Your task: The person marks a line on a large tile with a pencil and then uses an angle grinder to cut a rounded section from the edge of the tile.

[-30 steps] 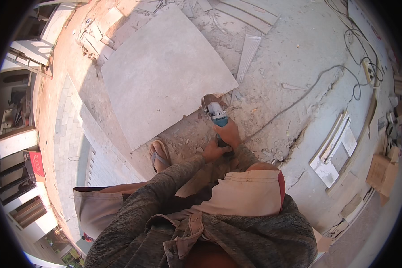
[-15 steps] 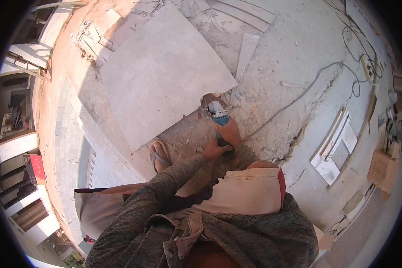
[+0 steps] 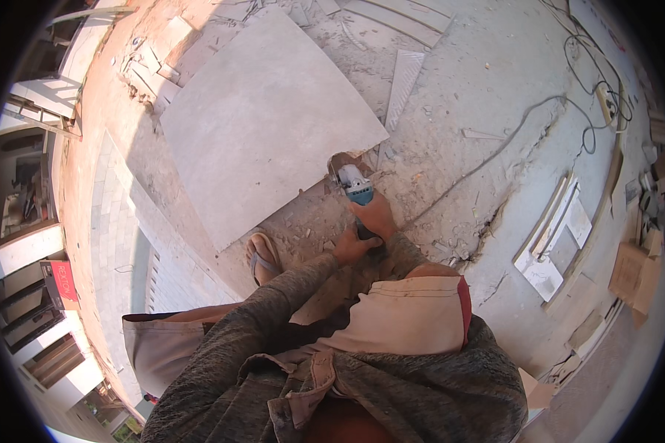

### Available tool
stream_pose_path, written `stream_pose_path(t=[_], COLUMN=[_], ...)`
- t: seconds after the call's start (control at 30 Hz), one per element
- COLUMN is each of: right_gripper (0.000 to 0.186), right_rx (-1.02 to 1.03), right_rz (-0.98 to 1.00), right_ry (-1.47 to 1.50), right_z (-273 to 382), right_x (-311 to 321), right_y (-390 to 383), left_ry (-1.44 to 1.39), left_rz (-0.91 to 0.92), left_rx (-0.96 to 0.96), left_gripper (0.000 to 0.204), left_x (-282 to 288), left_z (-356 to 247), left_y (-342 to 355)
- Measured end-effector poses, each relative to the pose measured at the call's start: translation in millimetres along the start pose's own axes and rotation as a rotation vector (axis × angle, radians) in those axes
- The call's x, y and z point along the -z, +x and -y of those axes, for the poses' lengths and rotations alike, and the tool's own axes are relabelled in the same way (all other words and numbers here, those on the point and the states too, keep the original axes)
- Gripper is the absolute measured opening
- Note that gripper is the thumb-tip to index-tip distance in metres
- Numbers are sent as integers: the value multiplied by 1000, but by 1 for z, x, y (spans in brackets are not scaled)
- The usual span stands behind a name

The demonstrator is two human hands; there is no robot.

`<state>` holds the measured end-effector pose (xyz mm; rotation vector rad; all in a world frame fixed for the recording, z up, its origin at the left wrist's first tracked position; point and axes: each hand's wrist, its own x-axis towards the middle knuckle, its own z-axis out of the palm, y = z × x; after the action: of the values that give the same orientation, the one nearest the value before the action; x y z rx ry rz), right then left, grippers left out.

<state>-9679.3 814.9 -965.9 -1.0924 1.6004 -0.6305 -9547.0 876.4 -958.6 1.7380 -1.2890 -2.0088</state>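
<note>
Both of my hands grip a blue and silver angle grinder (image 3: 358,188). My right hand (image 3: 377,215) is wrapped round its body just behind the metal head. Further back, my left hand (image 3: 355,246) closes on the dark rear end of the tool. The grinder's head sits at a rounded notch in the near right edge of a large pale grey tile (image 3: 266,125). The disc is hard to make out there. My sandalled foot (image 3: 263,258) rests close to the tile's near corner.
A power cable (image 3: 488,159) runs from the grinder over the dusty floor to an extension socket (image 3: 608,105) at far right. Tile offcuts (image 3: 405,85) and rubble lie around the tile. Cut white pieces (image 3: 550,251) and a cardboard box (image 3: 632,275) are on the right.
The whole view has shifted very slightly. My hands keep the same grip, and the grinder stays at the notch in the tile's edge.
</note>
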Motion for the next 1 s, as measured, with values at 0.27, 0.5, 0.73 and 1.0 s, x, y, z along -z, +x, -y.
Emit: stream_pose_path(t=[0.27, 0.5, 0.73, 1.0], right_gripper=[51, 49, 45, 46], right_rx=[-13, -24, 35, 32], right_rz=[-11, -15, -60, -45], right_ry=[-3, -18, 54, 49], right_z=[0, 1, 2, -8], right_x=[-1, -2, -8, -4], right_y=[1, 2, 5, 8], left_ry=[47, 37, 38, 27], left_rz=[-35, 0, 16, 40], left_rx=[6, 23, 1, 77], left_gripper=[71, 69, 72, 74], left_x=[3, 6, 14, 10], left_z=[-9, -14, -2, -28], left_y=[-5, -7, -1, -8])
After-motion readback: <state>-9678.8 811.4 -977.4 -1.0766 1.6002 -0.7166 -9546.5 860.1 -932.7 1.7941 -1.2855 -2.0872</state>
